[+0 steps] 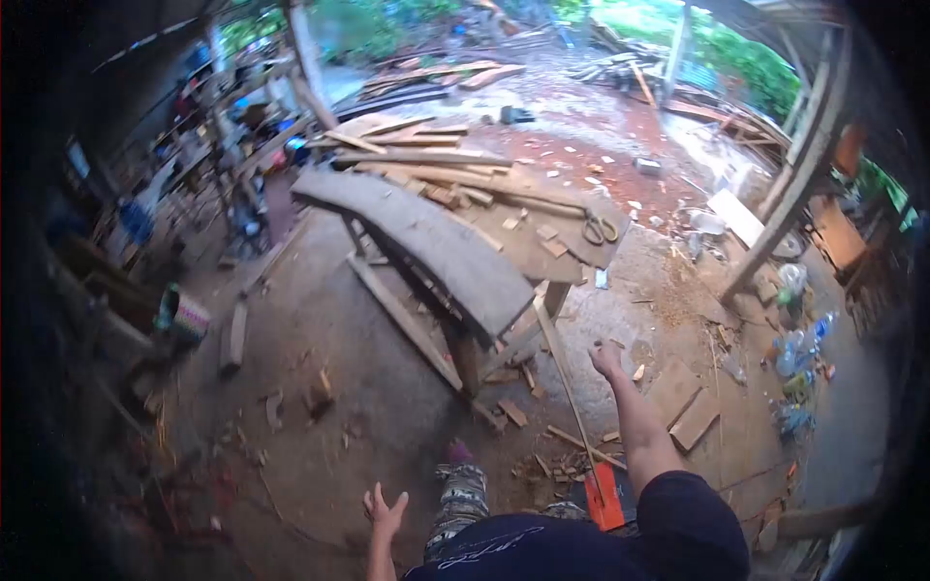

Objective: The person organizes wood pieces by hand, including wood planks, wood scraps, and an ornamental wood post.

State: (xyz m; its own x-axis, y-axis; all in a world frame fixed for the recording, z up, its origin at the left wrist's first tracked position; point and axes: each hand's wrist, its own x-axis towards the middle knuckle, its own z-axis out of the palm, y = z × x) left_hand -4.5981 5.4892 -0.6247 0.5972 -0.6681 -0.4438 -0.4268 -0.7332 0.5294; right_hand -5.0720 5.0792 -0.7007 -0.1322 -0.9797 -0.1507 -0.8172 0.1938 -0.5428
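My left hand [385,511] is low in the view, left of my leg, with its fingers apart and nothing in it. My right hand [607,358] reaches forward, right of the workbench, its fingers curled; whether it holds something small is too blurred to tell. A long thin wooden strip [562,368] leans from the bench corner down to an orange-red object [606,494] beside my right leg. On the bench lie a wide curved plank [417,232], several wood strips [465,176] and a pair of scissors [600,229].
Wood scraps [511,413] and two flat boards [694,418] lie on the floor. Plastic bottles [796,356] are at the right, near a slanted post [796,184]. Lumber piles [426,82] stand at the back, and a patterned container [184,314] is at the left.
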